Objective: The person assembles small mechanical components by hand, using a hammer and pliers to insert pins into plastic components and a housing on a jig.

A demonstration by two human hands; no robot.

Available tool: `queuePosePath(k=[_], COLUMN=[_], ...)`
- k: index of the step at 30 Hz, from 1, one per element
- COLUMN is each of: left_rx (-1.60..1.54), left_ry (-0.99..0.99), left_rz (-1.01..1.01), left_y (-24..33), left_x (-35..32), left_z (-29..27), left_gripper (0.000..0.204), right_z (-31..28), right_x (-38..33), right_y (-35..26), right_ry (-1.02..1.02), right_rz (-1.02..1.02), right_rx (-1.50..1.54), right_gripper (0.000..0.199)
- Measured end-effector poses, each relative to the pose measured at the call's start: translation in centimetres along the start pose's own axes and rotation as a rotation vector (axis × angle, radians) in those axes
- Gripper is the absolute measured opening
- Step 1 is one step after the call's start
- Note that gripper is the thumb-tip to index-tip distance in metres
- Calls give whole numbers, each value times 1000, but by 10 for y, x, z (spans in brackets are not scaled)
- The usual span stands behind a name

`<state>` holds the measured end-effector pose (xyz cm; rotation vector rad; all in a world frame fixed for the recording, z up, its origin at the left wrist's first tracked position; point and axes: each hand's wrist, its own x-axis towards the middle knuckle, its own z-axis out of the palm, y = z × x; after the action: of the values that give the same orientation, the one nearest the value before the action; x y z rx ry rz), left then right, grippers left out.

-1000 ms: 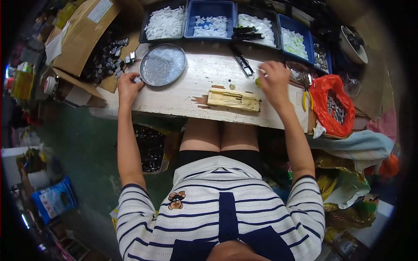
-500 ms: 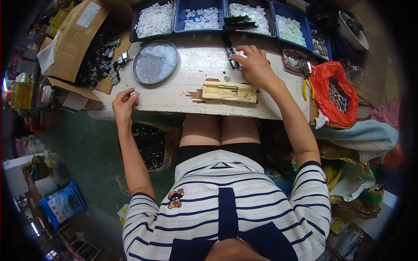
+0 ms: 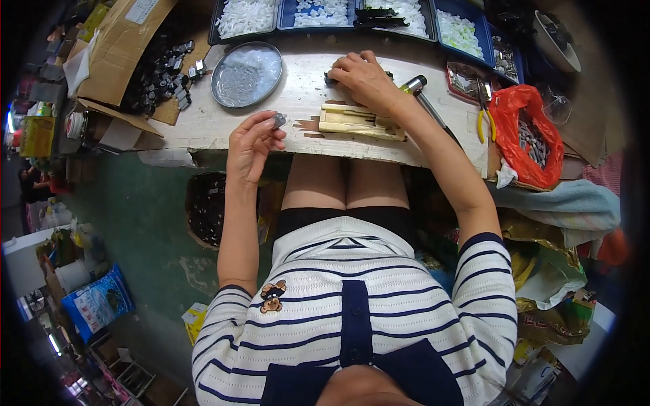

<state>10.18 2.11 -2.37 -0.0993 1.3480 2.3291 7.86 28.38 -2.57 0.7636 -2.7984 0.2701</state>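
Observation:
My left hand [image 3: 254, 143] is raised over the table's near edge, thumb and fingertips closed on a small grey piece [image 3: 279, 120]. My right hand [image 3: 365, 80] reaches over the table with its fingers bent down on a black plastic part [image 3: 330, 79]. Most of that part is hidden under the hand. Just nearer than the right hand lies a cream-coloured plastic fixture [image 3: 352, 123] with a slotted hollow. A tool with a green and black handle [image 3: 413, 84] lies beside my right forearm, partly covered by it.
A round metal tray [image 3: 247, 74] of small pieces stands left. Bins of white parts [image 3: 247, 19] line the back; black parts [image 3: 380, 18] rest across one. A cardboard box [image 3: 125, 54] with dark parts is far left. Yellow-handled pliers [image 3: 486, 122] and a red bag [image 3: 525, 132] lie right.
My left hand has moved right and up from the table's left edge, carrying the small piece. My right hand has shifted left over the black part, and the green-handled tool has come into sight.

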Motion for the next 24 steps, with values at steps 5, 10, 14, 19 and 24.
queuePosePath(k=[5,10,14,19,24], left_rx=[108,83,70,276,631], left_ry=[19,21,-40,-102,-202], left_rz=[54,15,-11,14,28], left_y=[-3,-8,-10,-10,-12], left_x=[5,8,11,15,26], left_z=[7,14,22,36,66], left_gripper=[17,17,16,17,17], right_z=[-33,-20,-4,-6,-20], right_x=[-14,-54,-60,-62,-85], right_y=[-39,-71,-81,-75,-42], right_ry=[98,40,90,134,602], right_rz=[-11,85,129,89,379], right_rx=[68,15,-47,131,93], right_gripper=[32,28,35,27,23])
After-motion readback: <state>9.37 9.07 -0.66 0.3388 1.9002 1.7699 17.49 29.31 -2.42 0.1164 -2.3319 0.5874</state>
